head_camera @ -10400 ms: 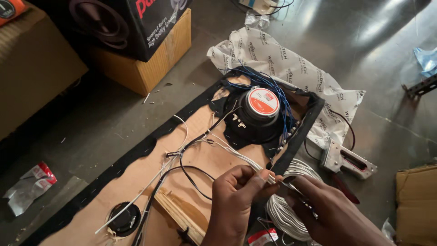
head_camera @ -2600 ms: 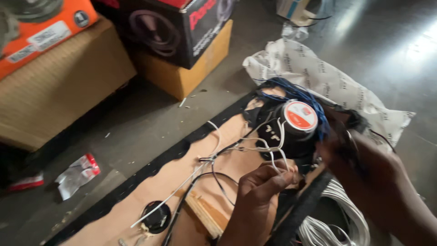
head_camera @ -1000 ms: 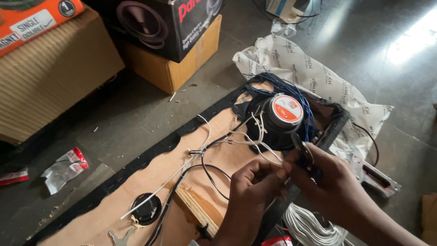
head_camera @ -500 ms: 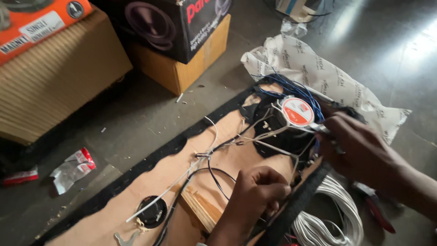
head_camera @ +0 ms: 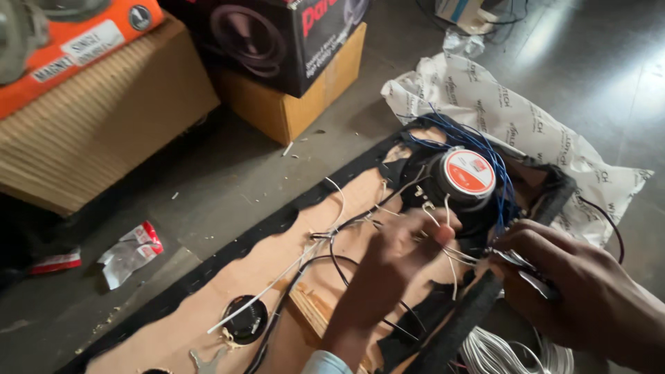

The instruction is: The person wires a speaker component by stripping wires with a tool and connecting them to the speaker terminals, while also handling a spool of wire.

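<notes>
The left hand [head_camera: 402, 253] hovers over the wooden panel [head_camera: 208, 325], its fingers [head_camera: 433, 232] curled loosely around thin white wires [head_camera: 450, 253] that run toward the speaker [head_camera: 465, 181]; the motion blur makes it hard to tell whether they actually pinch a strand; the right hand [head_camera: 575, 291] sits just to the right, lower than the speaker, its fingers pressed together on a small metal tool [head_camera: 516, 262] whose tip points left at the same white wires; the speaker lies magnet-up in the panel, with a round orange and white label on top, just above both hands and touched by neither; blue wires [head_camera: 485, 149] loop around it; a smaller round tweeter [head_camera: 244, 320] sits lower left in the panel; a coil of white cable [head_camera: 512, 353] lies under the right wrist; a white printed bag [head_camera: 526, 118] is spread on the floor behind; cardboard boxes [head_camera: 291, 55] stand at the top left
</notes>
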